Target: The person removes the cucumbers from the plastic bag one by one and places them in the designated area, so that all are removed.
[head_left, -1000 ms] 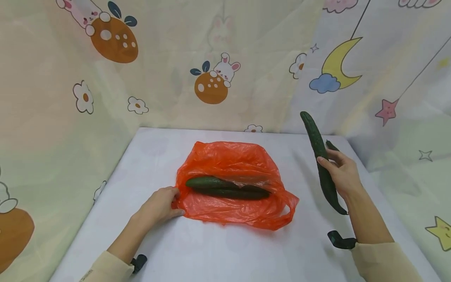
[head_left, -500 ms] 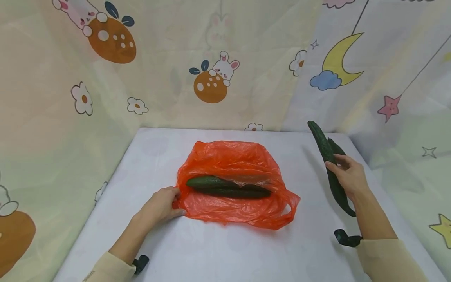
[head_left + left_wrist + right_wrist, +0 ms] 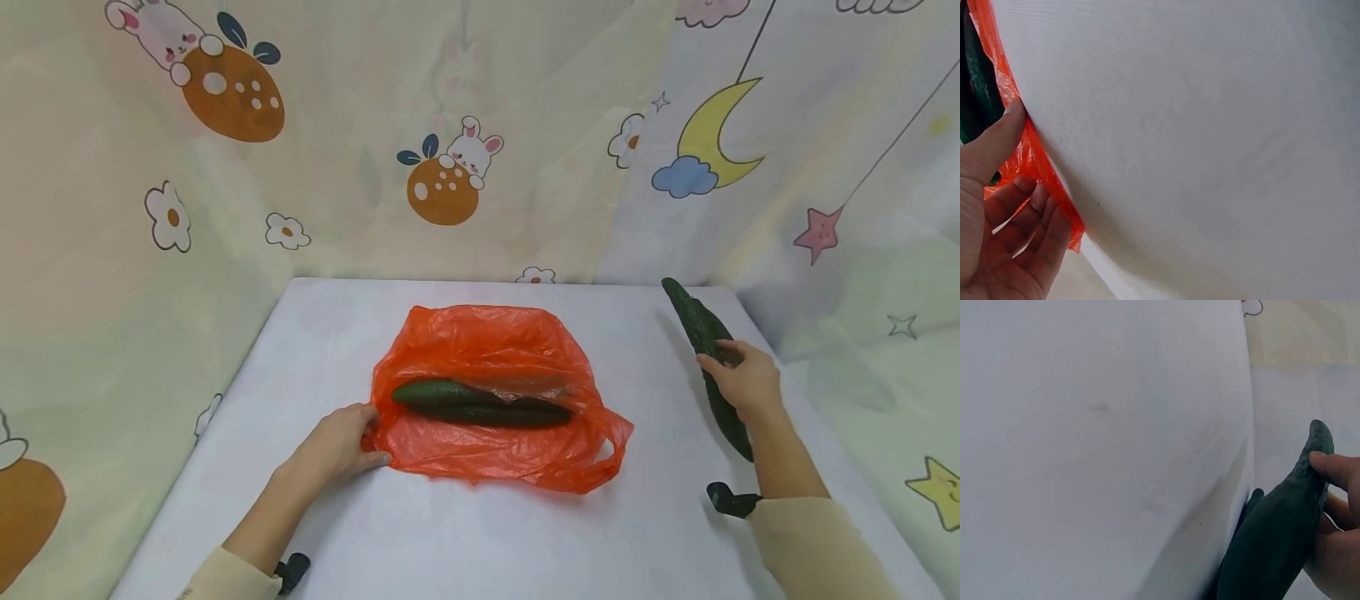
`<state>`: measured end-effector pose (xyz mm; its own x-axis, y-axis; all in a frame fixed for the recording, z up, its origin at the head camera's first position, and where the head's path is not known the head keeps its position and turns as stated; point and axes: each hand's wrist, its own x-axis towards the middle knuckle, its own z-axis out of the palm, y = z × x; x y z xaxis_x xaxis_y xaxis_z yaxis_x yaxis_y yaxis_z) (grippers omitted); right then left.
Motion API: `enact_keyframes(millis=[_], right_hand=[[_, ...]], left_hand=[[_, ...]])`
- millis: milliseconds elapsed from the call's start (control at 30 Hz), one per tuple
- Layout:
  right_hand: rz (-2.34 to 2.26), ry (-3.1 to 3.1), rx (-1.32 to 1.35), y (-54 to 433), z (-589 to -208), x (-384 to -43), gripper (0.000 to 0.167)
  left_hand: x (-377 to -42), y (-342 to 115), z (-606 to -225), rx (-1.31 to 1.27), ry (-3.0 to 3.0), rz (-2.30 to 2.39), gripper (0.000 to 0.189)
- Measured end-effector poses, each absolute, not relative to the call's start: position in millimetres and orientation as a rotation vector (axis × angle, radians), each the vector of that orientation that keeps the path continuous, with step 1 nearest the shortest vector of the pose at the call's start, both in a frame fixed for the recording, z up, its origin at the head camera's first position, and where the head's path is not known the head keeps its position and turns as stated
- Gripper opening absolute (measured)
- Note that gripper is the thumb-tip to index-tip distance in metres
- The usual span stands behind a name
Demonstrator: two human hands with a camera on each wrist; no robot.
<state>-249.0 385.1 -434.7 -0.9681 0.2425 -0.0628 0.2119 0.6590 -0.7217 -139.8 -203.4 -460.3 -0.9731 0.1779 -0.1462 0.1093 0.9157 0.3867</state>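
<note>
My left hand [image 3: 337, 446] holds the left edge of a red plastic bag [image 3: 480, 342], thumb toward the front and fingers curled at the edge. Two dark green cucumbers [image 3: 442, 392] lie side by side in the middle of the bag. At the table's right side, my right hand [image 3: 742, 379] grips a long cucumber [image 3: 729, 421] between thumb and fingers, low over the table. Just behind it shows another cucumber [image 3: 712, 323], partly covered by the held one and the hand. In the right wrist view the fingers pinch the bumpy held cucumber [image 3: 1279, 531].
A white-covered table [image 3: 480, 542] carries everything. Printed fabric walls [image 3: 337, 167] stand along its back and sides. The bag's handle loop [image 3: 618, 442] lies toward the right. A small black device [image 3: 731, 502] sits at my right wrist, another black device [image 3: 292, 572] at my left.
My right hand has carried its cucumber right and down, alongside the other cucumber on the table's right side. The left hand, the bag and the cucumbers in it have stayed put.
</note>
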Motion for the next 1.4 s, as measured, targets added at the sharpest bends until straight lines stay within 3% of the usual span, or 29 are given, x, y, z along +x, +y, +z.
enact_keyframes(millis=[400,1033,1400], right_hand=[[1.139,-2.857,-0.539,387,-446,-261,0.068],[0.879,-2.871,-0.551,397,-473,-262,0.056],[0.907,-2.7,-0.388,388,-459,-259,0.047]], left_hand=[[-137,-205,-465,0.244,2.927,0.556,0.055],[-136,-206,-468,0.284,2.951,0.545,0.055],[-137,-208,-470,0.323,2.968,0.532,0.055]])
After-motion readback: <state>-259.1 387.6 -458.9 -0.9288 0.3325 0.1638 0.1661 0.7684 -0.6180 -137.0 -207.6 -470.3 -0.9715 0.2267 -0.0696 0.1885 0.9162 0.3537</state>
